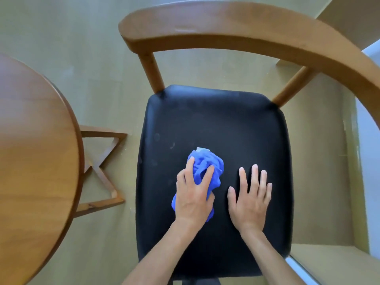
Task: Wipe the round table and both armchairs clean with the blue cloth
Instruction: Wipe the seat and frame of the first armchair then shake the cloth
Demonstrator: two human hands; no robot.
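Nearest the camera, two bare forearms are reaching forward and down over the black seat (216,124) of an armchair (236,27).

The left hand (193,196) is lying on top of the bunched blue cloth (207,167). Its grip is grasping the cloth: the fingers are curling over the folds and the palm is pressing it down onto the seat. The cloth is sitting on the left-centre part of the seat, just beside the other hand but apart from it. A small pale tag is showing at the cloth's far edge.

The right hand (251,200) is resting flat on the seat, palm down. Its grip is released, with the fingers straight, slightly spread and holding nothing.

Faint rings and smears are showing on the seat surface left of the cloth.

Further out, two wooden posts are rising from the seat's far corners to the curved wooden backrest, which is arching across the top and down the right side.

To the left, the round wooden counter (37,140) is standing near the armchair, apart from it. Its crossed wooden base (102,169) is showing on the floor (61,38) between counter and seat.
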